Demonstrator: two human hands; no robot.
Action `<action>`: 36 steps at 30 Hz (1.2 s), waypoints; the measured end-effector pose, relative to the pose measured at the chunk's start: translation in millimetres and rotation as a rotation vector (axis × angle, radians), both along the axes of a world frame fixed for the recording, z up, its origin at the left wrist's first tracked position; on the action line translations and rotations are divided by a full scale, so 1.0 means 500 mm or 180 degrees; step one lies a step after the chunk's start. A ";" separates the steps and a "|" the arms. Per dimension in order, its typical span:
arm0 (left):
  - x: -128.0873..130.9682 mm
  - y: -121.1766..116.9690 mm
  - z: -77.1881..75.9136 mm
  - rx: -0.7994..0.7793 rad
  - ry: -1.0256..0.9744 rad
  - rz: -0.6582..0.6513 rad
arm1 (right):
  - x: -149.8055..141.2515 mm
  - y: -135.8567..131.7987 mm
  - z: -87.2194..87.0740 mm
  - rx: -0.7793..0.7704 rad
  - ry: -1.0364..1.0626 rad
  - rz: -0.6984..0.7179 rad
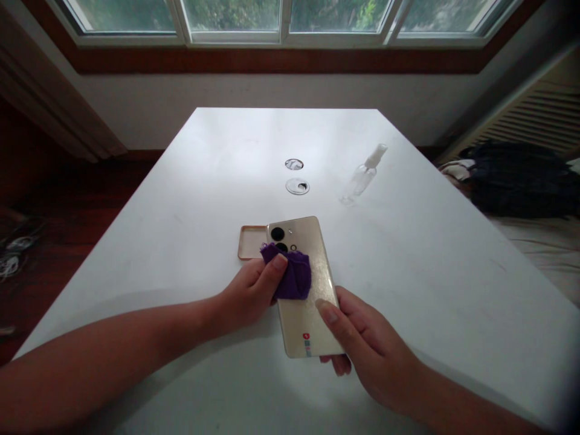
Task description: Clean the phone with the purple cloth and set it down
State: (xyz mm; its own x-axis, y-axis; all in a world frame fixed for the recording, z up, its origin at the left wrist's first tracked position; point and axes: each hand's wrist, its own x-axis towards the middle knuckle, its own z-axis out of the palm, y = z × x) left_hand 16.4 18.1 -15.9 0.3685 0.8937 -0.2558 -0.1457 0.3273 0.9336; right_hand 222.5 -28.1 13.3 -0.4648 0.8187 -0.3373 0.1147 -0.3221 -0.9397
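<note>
Right now I have the phone (294,326) in both hands over the table (181,211), its back facing up and its camera end pointing towards the far edge. My right hand (367,344) grips the lower right side, thumb across the back and fingers curled underneath. My left hand (251,290) is closed on a folded purple cloth (294,278), thumb on top, and the cloth lies against the phone's back, partly covering the lower of the two big lenses (277,234). Down at the bottom end of the phone there's a small red and blue sticker (307,344).

Just beyond my left hand, a shallow case (254,243) with an orange-brown rim sits on the tabletop, its right end hidden behind the phone. Past the phone, about midway between the table's left and right edges, are two round fittings, a far one (294,164) and a near one (297,186). To the right of those, nearer the right edge, is a clear spray bottle (365,175), its cap end towards the far right corner. Beyond the far edge I see a window (233,15).
</note>
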 end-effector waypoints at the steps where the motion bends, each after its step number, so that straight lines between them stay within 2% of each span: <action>1: 0.001 0.004 0.002 -0.0014 0.0000 0.0168 | 0.001 0.001 0.001 0.0000 -0.0020 0.0058; 4: 0.005 0.014 0.014 0.0025 0.0011 0.0502 | 0.002 0.002 0.003 -0.0047 -0.0071 0.0129; 9: 0.016 0.023 0.030 -0.0015 -0.0202 0.0715 | 0.006 0.003 0.001 -0.0100 -0.0108 0.0200; 16: 0.011 0.035 0.026 0.0075 -0.0062 0.1191 | 0.016 0.008 0.006 -0.0051 -0.0329 0.0515; 20: 0.008 0.041 0.026 -0.0025 -0.0144 0.1242 | 0.016 0.010 0.012 -0.0076 -0.0402 0.0628; 24: 0.009 0.043 0.024 0.0015 -0.0206 0.1238 | 0.012 0.008 0.006 -0.0261 -0.0194 0.0406; 30: 0.001 0.028 0.021 0.0232 -0.0244 0.0844 | -0.006 -0.002 0.002 -0.0231 -0.0004 -0.0339; 36: -0.019 -0.019 0.021 0.0397 -0.0085 -0.0410 | -0.030 -0.007 0.015 -0.0065 -0.0034 -0.0672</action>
State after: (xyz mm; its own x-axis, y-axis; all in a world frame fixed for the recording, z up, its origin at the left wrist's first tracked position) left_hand 6.8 8.7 -5.3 0.4872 0.8629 -0.1345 -0.1353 0.2267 0.9645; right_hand 207.5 -31.6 20.9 -0.2800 0.8904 -0.3588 0.0527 -0.3589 -0.9319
